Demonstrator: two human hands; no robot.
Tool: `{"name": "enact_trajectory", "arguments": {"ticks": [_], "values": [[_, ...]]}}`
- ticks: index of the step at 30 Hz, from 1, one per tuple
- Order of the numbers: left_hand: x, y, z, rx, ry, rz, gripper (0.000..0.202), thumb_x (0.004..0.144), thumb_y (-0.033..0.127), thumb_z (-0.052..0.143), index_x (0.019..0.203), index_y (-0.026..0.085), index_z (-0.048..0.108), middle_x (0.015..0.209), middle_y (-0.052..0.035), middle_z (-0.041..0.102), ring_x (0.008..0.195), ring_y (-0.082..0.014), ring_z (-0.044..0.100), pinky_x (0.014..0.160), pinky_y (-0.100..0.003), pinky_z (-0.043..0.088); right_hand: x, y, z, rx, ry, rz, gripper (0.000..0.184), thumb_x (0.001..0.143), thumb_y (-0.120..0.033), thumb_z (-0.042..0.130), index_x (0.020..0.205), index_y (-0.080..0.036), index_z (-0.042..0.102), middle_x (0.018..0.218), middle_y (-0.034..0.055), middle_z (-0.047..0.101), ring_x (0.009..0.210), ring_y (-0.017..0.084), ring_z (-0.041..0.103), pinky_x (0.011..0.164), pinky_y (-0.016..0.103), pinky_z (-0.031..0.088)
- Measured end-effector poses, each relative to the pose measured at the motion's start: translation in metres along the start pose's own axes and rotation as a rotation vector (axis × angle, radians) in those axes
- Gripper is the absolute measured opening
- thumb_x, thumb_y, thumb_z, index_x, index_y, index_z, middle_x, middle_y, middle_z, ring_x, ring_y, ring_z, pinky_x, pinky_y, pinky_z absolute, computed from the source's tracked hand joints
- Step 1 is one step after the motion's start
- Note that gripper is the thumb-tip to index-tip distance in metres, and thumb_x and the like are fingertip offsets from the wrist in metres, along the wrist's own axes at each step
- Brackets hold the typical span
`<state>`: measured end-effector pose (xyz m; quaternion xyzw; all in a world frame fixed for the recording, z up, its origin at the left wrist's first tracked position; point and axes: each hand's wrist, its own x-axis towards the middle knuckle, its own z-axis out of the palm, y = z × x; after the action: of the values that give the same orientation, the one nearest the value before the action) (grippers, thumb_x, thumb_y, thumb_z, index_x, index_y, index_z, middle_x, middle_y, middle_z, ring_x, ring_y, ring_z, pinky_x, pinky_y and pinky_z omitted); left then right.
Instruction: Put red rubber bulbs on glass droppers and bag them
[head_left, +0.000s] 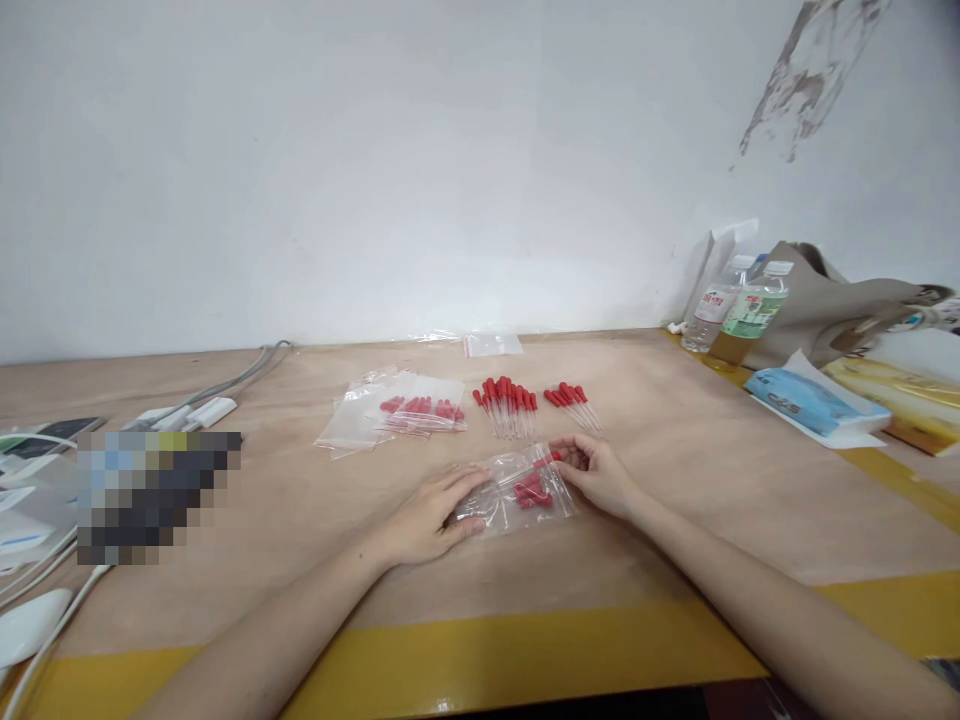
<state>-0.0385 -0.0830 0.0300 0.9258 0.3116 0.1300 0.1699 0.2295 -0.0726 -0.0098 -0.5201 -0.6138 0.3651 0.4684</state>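
A clear zip bag (pixel 495 505) lies in front of me with several red-bulbed droppers (pixel 531 492) inside. My left hand (pixel 435 515) holds the bag's left end, fingers at the upper edge and thumb at the lower. At the bag's right end, by its zip, my right hand (pixel 596 475) pinches a dropper (pixel 549 459) by its red bulb; the tip points left into the bag. Just beyond lie a larger pile of loose droppers (pixel 510 400) and a smaller group (pixel 574 402) to its right.
Filled bags (pixel 424 410) overlap flat clear bags (pixel 349 425) at left. Another bag (pixel 493 346) lies near the wall. Tissue packs (pixel 817 400) and drink bottles (pixel 750 315) stand right. Cables (pixel 225 382), a white mouse (pixel 34 625) and a blurred item (pixel 150 500) occupy the left.
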Motion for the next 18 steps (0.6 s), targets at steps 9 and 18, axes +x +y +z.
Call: {"name": "enact_trajectory", "arguments": {"ticks": [9,18], "values": [[0.0,-0.002,0.002,0.001,0.004,0.012,0.05,0.086,0.038,0.042,0.133,0.026,0.03,0.135,-0.0042,0.039,0.124,-0.0209,0.033,0.103,-0.039,0.029,-0.002,-0.005,0.015,-0.005,-0.011,0.0,0.028,0.066,-0.042,0.063,0.075,-0.016,0.062,0.064,0.003,0.064,0.052,0.013,0.055,0.049,0.026,0.044],[0.001,-0.001,0.001,-0.005,0.005,0.017,0.048,0.087,0.037,0.041,0.133,0.026,0.031,0.134,-0.0046,0.04,0.123,-0.0206,0.035,0.102,-0.039,0.03,-0.008,-0.017,0.013,0.298,-0.144,0.018,0.038,0.061,-0.039,0.07,0.091,-0.017,0.062,0.078,0.0049,0.067,0.07,0.018,0.063,0.068,0.033,0.051]]}}
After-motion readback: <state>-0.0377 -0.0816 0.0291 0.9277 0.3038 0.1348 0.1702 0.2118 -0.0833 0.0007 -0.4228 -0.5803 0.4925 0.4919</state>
